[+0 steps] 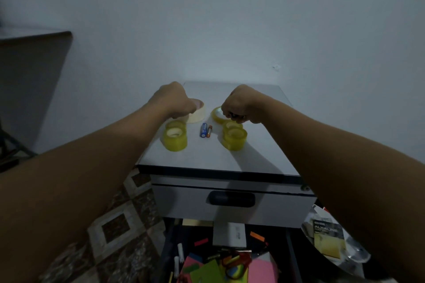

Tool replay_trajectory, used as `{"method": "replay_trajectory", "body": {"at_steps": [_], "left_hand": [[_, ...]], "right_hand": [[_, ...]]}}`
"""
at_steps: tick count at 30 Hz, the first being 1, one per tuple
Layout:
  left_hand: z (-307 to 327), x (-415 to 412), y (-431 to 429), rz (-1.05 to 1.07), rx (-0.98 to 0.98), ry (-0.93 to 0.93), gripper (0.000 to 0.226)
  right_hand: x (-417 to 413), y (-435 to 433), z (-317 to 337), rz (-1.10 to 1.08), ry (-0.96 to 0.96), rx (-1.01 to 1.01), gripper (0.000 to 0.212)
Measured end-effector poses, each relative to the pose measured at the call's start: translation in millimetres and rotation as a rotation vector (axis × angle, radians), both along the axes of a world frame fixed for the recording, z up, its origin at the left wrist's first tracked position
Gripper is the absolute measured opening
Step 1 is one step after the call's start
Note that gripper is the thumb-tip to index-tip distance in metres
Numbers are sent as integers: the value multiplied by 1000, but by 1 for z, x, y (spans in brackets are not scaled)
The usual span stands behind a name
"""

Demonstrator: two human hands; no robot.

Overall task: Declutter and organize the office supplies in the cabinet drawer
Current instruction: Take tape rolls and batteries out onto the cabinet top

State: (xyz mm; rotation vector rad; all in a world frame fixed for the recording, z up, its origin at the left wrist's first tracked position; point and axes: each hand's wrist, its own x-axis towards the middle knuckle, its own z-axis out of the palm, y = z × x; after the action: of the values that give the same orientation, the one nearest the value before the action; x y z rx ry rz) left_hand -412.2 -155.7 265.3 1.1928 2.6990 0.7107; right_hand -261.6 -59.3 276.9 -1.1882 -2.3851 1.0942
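Pink and green paper sticky notes (262, 269) lie jumbled with red-handled scissors (240, 258) in the open dark cabinet drawer (164, 250), well below both hands and much nearer. On the grey cabinet top (264, 154), a stack of translucent yellow tape rolls (175, 139) stands just short of the left hand and a second yellow stack (234, 139) just short of the right. Between the stacks lies a blue battery (203, 130) beside a smaller orange battery (208, 131). The left hand (172, 101) curls round a pale cream tape roll (198, 114). The right hand (241, 103) is fisted over a flat yellow tape roll (216, 114); whether it holds anything I cannot tell. The step looks like grouping tape by kind. Each roll is best set flat beside its like, clear of the batteries so they do not roll.
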Motion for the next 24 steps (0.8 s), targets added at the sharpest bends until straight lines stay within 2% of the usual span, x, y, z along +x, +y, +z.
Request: {"method": "replay_trajectory", "body": {"at_steps": [6,11,14,17,24], "left_hand": [[5,-16,-26,-70,-124,-118,31],[-2,-18,-33,-145,-171,-201,31],[-6,-16,-35,-153,-132,-247,28],[-8,-15,-37,-150,-105,-296,24],[-11,-15,-40,-132,-51,-360,24]], "right_hand": [[-29,-12,-5,42,-4,-23,18],[-52,-15,-20,64,-147,110,4],[-56,-18,-28,99,-251,295,18],[-57,-17,-30,99,-291,359,29],[-55,-17,-24,119,-321,395,6]]}}
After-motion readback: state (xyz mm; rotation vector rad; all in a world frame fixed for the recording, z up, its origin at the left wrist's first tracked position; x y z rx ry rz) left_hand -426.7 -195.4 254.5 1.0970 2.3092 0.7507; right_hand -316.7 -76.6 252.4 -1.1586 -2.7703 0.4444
